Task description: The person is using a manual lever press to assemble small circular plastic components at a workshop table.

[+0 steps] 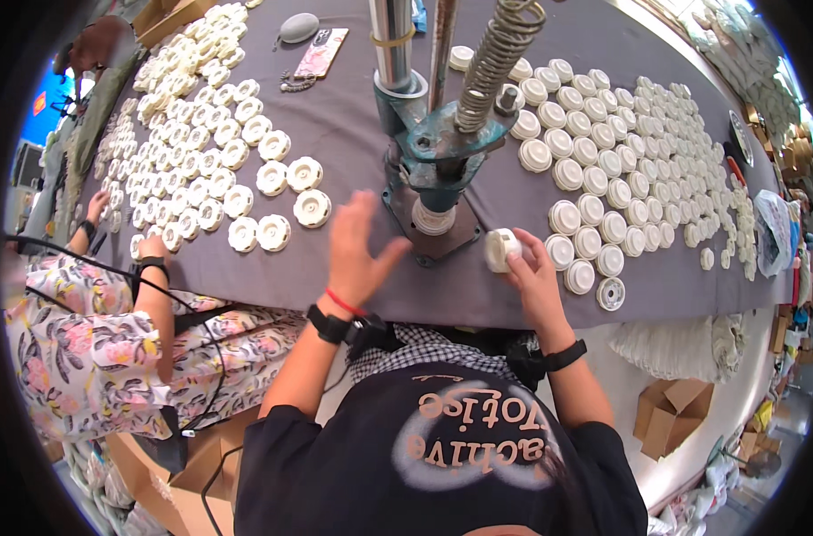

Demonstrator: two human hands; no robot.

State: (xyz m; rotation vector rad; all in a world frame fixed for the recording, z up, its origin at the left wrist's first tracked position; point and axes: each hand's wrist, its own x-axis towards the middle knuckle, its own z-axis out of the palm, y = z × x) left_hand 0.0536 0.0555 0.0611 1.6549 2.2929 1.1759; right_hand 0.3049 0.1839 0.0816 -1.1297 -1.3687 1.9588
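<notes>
A hand-operated press (442, 152) with a steel column and a coil spring stands in front of me, a round white plastic part (433, 217) under its head. My left hand (357, 255), a little blurred, is raised left of the press base with thumb and fingers apart, holding nothing. To the right of the base, my right hand (536, 277) grips another round white plastic part (501, 251) tilted on its edge. Nearest to my left hand lie loose white ring-shaped parts (312, 207). Close to my right hand are rows of white domed parts (579, 276).
A co-worker in a floral garment (85, 357) reaches over white parts at the left. A patterned phone (321, 54) and a grey oval object (298, 28) lie at the back. Plastic bags (772, 232) sit at the right edge; a cardboard box (672, 415) stands on the floor.
</notes>
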